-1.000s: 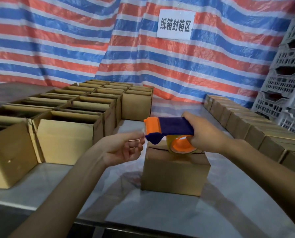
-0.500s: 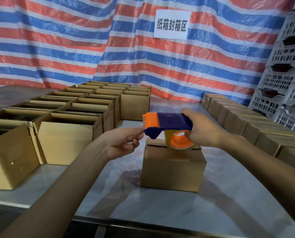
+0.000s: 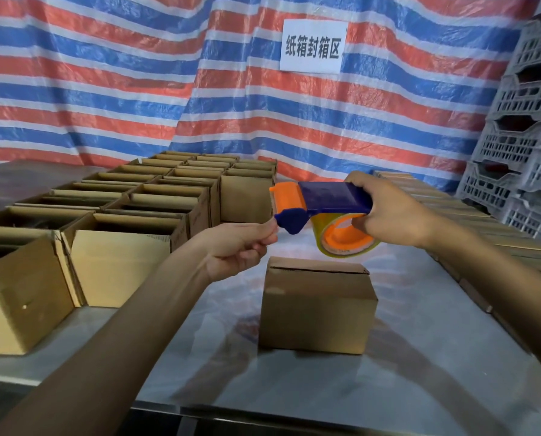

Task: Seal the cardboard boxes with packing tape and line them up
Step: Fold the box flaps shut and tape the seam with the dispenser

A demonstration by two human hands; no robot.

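Near the front edge of the table [image 3: 420,357], the closed brown cardboard box [image 3: 318,309] stands untaped. Above it, the right grip [image 3: 391,212] clasps the blue-and-orange plastic tape dispenser [image 3: 325,199]. The left grip [image 3: 237,243] pinches at its nose, apparently the tape end. Best pull it straight along the seam.

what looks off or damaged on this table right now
Nothing spilled or torn. The small closed brown cardboard box alone mid-table shows a dark gap along its top edge and no tape visible. The nearest open brown cardboard box at the left has a small pale spot on its side.
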